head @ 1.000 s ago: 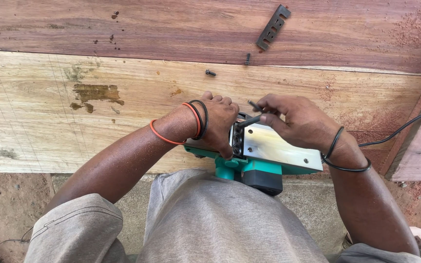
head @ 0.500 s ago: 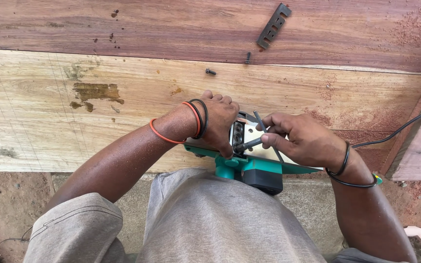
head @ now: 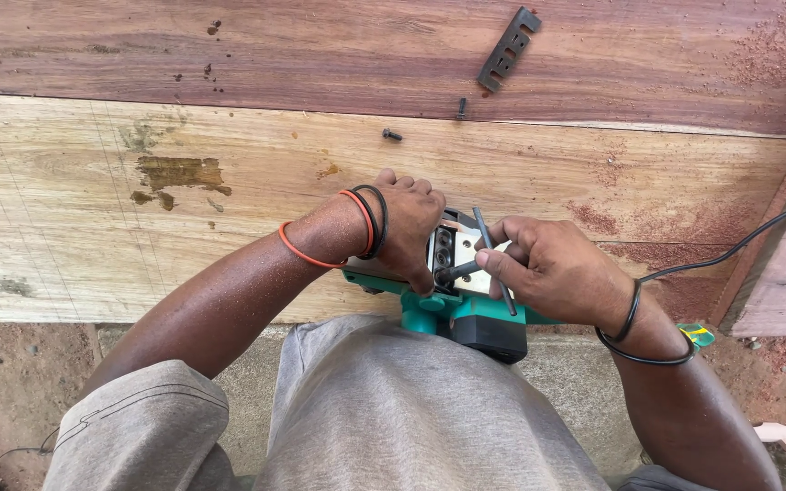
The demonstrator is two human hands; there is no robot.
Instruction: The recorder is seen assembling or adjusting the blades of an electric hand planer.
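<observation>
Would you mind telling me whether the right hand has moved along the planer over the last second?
Yes. The right hand has slid left along the green planer, toward the left hand, turning a dark key.

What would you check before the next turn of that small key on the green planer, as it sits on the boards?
1. Left hand steadies the green planer: ok, gripping its body.
2. Right hand holds the L-shaped key: ok, pinched in the fingers.
3. Key tip seated at the blade drum: cannot tell, the tip is partly hidden.
4. Loose screws kept in sight: ok, lying on the pale board.
5. Removed slotted plate set aside: ok, on the reddish board.
6. Black power cord unplugged: cannot tell, it runs out of view.
</observation>
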